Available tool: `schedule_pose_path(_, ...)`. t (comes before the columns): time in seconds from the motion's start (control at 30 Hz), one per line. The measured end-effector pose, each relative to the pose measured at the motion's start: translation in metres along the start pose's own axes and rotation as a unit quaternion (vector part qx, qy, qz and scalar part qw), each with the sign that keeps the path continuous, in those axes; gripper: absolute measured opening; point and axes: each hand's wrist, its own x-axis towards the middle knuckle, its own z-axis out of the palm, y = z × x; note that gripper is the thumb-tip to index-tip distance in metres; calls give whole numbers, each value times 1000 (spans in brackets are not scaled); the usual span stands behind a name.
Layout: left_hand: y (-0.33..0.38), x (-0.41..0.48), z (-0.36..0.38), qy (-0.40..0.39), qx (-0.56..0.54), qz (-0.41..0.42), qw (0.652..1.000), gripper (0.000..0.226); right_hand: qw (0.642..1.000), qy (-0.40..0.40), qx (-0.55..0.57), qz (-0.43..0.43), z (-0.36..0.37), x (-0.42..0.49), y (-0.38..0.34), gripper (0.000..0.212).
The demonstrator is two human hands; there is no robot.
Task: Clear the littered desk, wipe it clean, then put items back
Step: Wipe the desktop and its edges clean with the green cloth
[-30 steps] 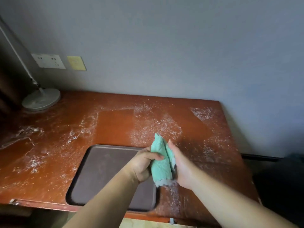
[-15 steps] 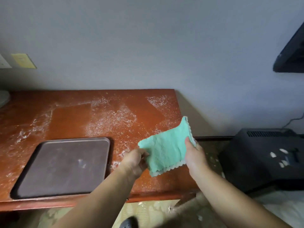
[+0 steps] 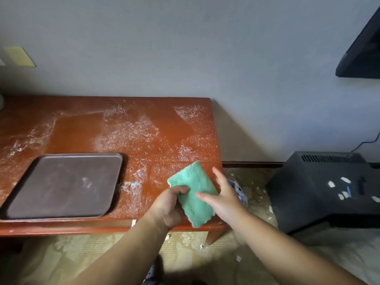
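Note:
A green cloth [image 3: 193, 192] hangs folded over the near right corner of the red-brown desk [image 3: 86, 128]. My left hand [image 3: 168, 208] grips its left edge, thumb on top. My right hand [image 3: 223, 196] is at the cloth's right side with fingers spread straight, its thumb lying across the cloth. White powder is smeared over much of the desk top, thickest in the middle and along the left. A dark brown tray [image 3: 61, 186] lies flat on the desk's near left part.
A black box-shaped appliance [image 3: 324, 190] with white scraps on top stands on the floor to the right of the desk. A dark screen corner [image 3: 362, 52] juts from the upper right. White crumbs litter the floor mat [image 3: 257, 204] by the desk leg.
The cloth, spread between both hands half a second ago, is now folded narrower. My right hand has let go of its edge and opened. The view has shifted right since one second ago.

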Motion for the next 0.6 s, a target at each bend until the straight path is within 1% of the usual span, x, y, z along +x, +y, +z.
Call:
schedule_pose_path(0.03,0,-3,2,-3,-6,-1,1000,23,999,-8,-2,36,-6,3,0,81)
schedule_pose_path(0.07,1,-5,3,-4,-2,5,1000,21,997,-24,-21,64,-12,8,1,77)
schedule_pose_path(0.1,2,-5,3,2,15,24,1000,19,995,-40,-48,78,-19,10,0,70)
schedule_pose_path(0.13,4,-3,0,18,44,59,997,22,992,-49,-89,69,-25,12,-4,61)
schedule_pose_path(0.17,6,-2,-3,35,99,106,989,36,988,-51,-143,40,-29,12,-9,53)
schedule_pose_path(0.2,10,0,-7,51,191,162,967,57,978,-48,-202,-1,-33,13,-14,46)
schedule_pose_path(0.23,15,1,-10,52,308,217,925,77,961,-42,-269,-42,-34,12,-19,41)
schedule_pose_path(0.27,18,5,-12,52,434,269,858,90,935,-33,-343,-86,-34,12,-22,39)
schedule_pose_path(0.3,21,8,-12,53,547,321,772,91,899,-15,-415,-140,-32,12,-26,38)
schedule_pose_path(0.33,21,13,-11,58,628,370,682,83,853,13,-482,-199,-29,14,-25,38)
schedule_pose_path(0.37,21,17,-9,69,680,409,605,67,807,47,-528,-259,-26,15,-22,39)
schedule_pose_path(0.4,20,20,-6,82,713,430,547,50,771,74,-552,-308,-23,17,-15,42)
schedule_pose_path(0.43,18,22,-4,98,740,433,505,37,747,85,-570,-331,-20,18,-6,44)
schedule_pose_path(0.47,12,25,-5,110,763,429,471,30,738,95,-571,-345,-19,17,4,45)
schedule_pose_path(0.5,3,27,-8,107,786,413,447,29,735,95,-570,-354,-19,18,18,43)
schedule_pose_path(0.53,-7,30,-12,92,809,388,432,29,732,80,-580,-349,-19,16,32,39)
schedule_pose_path(0.57,-20,33,-17,69,827,352,433,28,738,46,-590,-324,-19,13,46,34)
schedule_pose_path(0.6,-32,37,-23,42,834,312,453,26,759,3,-587,-283,-18,9,57,28)
